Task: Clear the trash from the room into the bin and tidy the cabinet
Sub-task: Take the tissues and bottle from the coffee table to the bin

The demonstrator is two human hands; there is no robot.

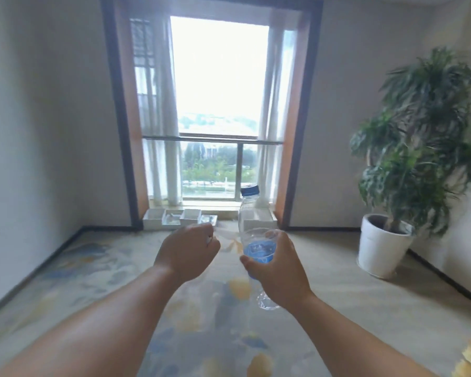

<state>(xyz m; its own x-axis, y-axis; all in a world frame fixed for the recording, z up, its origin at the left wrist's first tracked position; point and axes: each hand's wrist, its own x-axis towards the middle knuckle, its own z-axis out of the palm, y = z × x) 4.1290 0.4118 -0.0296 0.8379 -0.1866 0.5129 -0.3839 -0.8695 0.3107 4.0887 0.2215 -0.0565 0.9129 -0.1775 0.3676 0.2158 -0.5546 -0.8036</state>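
Observation:
My right hand (279, 263) grips a clear plastic bottle (252, 213) with a blue cap and blue label, held nearly upright at chest height. Its crumpled bottom pokes out below my palm. My left hand (188, 250) is closed into a fist just left of the bottle, and something small and white may show between its fingers. No bin or cabinet is in view.
White food boxes and trays (180, 217) lie on the floor by the window sill. A tall window (218, 104) with sheer curtains is straight ahead. A potted plant (384, 243) in a white pot stands at the right wall. Patterned carpet (93, 268) covers the floor.

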